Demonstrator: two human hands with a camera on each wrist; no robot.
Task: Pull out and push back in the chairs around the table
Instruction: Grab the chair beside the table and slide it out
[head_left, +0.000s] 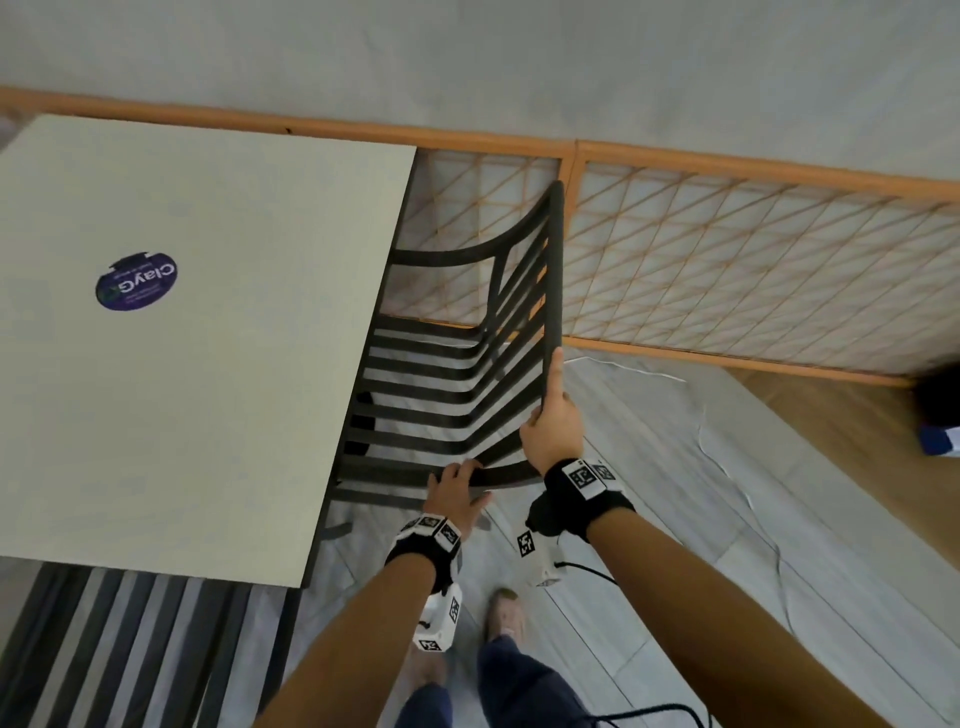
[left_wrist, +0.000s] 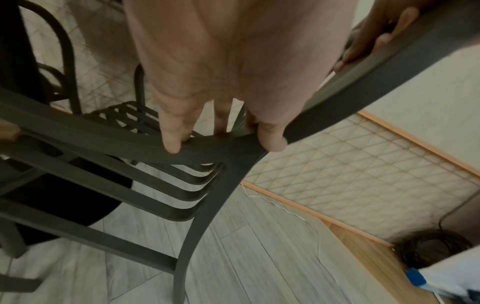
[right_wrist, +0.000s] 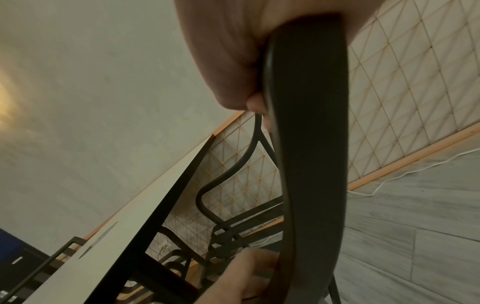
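Note:
A black slatted chair (head_left: 431, 395) stands at the right side of the cream table (head_left: 208, 364), its seat partly under the tabletop. My left hand (head_left: 457, 488) holds the near armrest, fingers over it and thumb below. In the left wrist view the left hand (left_wrist: 221, 142) has its fingertips on the rail of the chair (left_wrist: 109, 139). My right hand (head_left: 550, 421) grips the backrest's top rail, index finger lying along it. The right wrist view shows the right hand (right_wrist: 233, 72) wrapped round that rail of the chair (right_wrist: 311, 144), with the left hand (right_wrist: 246, 273) lower down.
A wooden lattice screen (head_left: 727, 260) runs along the wall just behind the chair. A thin white cable (head_left: 727, 457) trails over the floor at right. A second slatted chair (head_left: 130, 649) sits at the table's near side. My feet (head_left: 506, 618) stand beside the chair.

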